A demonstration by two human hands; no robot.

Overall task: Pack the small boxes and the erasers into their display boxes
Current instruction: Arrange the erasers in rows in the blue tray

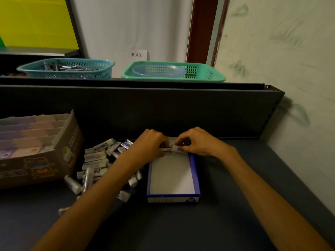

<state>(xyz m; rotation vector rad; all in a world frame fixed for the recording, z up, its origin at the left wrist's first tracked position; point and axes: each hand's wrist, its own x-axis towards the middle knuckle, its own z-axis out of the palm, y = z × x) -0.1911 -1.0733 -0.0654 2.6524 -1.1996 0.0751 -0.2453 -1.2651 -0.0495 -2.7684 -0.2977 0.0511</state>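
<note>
A blue-and-white display box (196, 178) lies open on the dark shelf, its white floor mostly bare. At its far end my left hand (151, 144) pinches one white eraser (167, 150) and my right hand (197, 142) pinches another eraser (178, 148) beside it, both held low over the box's back edge. A loose pile of several white erasers (95, 160) lies left of the box, partly hidden under my left forearm. A brown display box (59, 153) with rows of small pastel boxes stands at the far left.
A dark back panel (145, 109) rises behind the shelf. On the ledge above stand a teal basket (68, 68) with dark items and a green basket (174, 73) holding a bluish bowl. A pale wall (299, 87) closes the right side.
</note>
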